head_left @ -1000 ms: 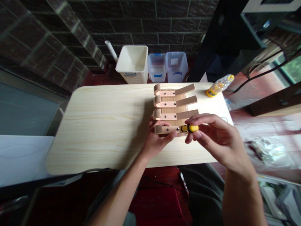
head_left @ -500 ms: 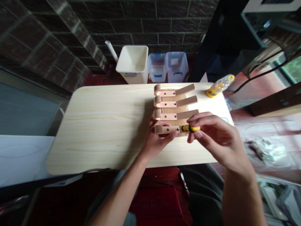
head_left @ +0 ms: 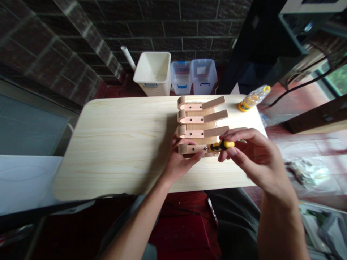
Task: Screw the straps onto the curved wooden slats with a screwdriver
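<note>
A wooden rack (head_left: 208, 128) with several hook-shaped pieces lies on the pale wooden table (head_left: 121, 144). My left hand (head_left: 181, 159) is closed around the nearest wooden hook (head_left: 187, 148), thumb on the near side and fingers on the far side. Between the thumb and fingertips of my right hand (head_left: 252, 155) is a short yellow and black screwdriver (head_left: 222, 145). Its working end points left at a dark screw (head_left: 206, 148) in that hook; whether the tip touches the screw cannot be made out. Each of the other hooks shows two dark screw heads.
At the table's back right corner stands a clear bottle-shaped case (head_left: 253, 99) with yellow ends. Behind the table are a cream bin (head_left: 138, 74) and two clear plastic boxes (head_left: 181, 86). A plastic bag (head_left: 309, 171) lies on the floor at right.
My right hand has moved slightly to the right with the screwdriver, and more of its handle shows. My left hand and the rack have stayed in place.
</note>
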Demonstrator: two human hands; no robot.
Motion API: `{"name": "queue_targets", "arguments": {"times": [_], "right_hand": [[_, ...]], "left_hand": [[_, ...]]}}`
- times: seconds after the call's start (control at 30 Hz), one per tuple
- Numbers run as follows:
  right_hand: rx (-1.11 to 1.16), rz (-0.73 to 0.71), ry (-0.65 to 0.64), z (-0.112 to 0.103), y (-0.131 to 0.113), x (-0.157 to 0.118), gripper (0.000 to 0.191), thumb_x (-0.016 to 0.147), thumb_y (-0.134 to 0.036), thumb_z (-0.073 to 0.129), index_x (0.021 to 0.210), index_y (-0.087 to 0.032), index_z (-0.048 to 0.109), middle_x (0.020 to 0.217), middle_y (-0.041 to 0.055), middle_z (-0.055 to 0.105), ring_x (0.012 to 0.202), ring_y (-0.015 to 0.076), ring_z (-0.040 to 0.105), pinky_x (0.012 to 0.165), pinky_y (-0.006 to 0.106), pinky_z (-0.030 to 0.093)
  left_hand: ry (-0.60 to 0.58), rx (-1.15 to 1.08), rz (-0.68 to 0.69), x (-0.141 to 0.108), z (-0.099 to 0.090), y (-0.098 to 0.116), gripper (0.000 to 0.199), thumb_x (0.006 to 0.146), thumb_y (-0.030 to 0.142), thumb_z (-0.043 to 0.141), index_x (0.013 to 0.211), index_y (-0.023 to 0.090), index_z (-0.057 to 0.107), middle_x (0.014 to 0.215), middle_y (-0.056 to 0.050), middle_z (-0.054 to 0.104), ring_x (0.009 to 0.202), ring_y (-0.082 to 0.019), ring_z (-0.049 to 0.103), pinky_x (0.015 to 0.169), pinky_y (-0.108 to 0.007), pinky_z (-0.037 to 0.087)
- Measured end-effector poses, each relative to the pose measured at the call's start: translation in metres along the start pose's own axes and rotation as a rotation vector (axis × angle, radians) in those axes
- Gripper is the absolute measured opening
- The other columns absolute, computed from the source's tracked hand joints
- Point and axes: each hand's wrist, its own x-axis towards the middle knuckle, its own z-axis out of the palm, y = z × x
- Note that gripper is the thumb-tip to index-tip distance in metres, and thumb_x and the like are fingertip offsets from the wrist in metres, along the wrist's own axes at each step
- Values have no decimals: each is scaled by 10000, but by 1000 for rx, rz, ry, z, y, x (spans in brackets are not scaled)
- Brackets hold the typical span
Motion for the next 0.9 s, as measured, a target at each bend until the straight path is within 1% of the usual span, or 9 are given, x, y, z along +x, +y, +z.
{"name": "queue_targets", "arguments": {"times": [0.1, 0.3, 0.37, 0.5, 0.57, 0.63, 0.7, 0.9], "right_hand": [[-13, 1, 11, 2, -1, 0, 157, 1004, -189, 765, 1139, -269, 752, 1200, 46, 724, 801, 153, 757, 768, 343, 692], [-11, 28, 6, 1, -3, -2, 146, 1036, -195, 724, 1159, -270, 751, 1310, 62, 742, 830, 153, 777, 826, 342, 685], [-15, 36, 11, -1, -2, -3, 147, 1033, -199, 731, 1159, -272, 748, 1278, 60, 756, 828, 158, 779, 819, 344, 681], [2, 34, 37, -3, 1, -2, 162, 997, -181, 776, 1127, -271, 740, 1194, 41, 750, 797, 156, 774, 750, 321, 669], [27, 35, 47, -3, 2, -2, 181, 982, -161, 789, 1115, -271, 734, 1180, 29, 739, 792, 149, 771, 747, 317, 672], [42, 25, 53, -2, 2, -1, 192, 977, -148, 791, 1111, -273, 734, 1182, 26, 733, 795, 146, 770, 760, 322, 678], [47, 17, 53, -1, 0, -2, 185, 977, -151, 792, 1105, -275, 741, 1188, 30, 731, 807, 154, 767, 755, 331, 682], [18, 50, 31, 1, -5, -3, 99, 1016, -206, 752, 1090, -272, 749, 1242, 57, 750, 792, 169, 761, 767, 373, 681]], "left_hand": [[1, 2, 0, 0, 0, -1, 282, 842, 435, 888, 996, 260, 730, 1106, -76, 735, 1269, -316, 669, 1073, -485, 581], [5, 3, -7, 0, -1, 2, 293, 834, 436, 894, 993, 250, 733, 1152, -80, 720, 1252, -303, 675, 1061, -451, 589], [-3, 12, -14, 0, -1, 2, 285, 843, 440, 884, 993, 251, 732, 1147, -78, 722, 1263, -304, 669, 1069, -449, 585], [-2, 18, -7, 0, -1, 1, 277, 848, 448, 879, 984, 250, 740, 1110, -75, 731, 1297, -314, 649, 1109, -461, 563], [8, 10, 2, 0, 0, 0, 280, 839, 445, 886, 979, 246, 747, 1130, -83, 727, 1305, -318, 644, 1114, -462, 560], [16, 0, 7, 1, 0, 0, 281, 836, 438, 888, 985, 243, 752, 1160, -91, 720, 1303, -318, 644, 1110, -463, 562], [16, -3, 6, 1, 0, 0, 280, 840, 438, 885, 988, 243, 748, 1150, -91, 719, 1291, -317, 650, 1105, -469, 565], [-2, 12, 1, 1, 0, -1, 284, 841, 453, 887, 981, 256, 738, 1102, -79, 736, 1285, -320, 656, 1098, -485, 569]]}}
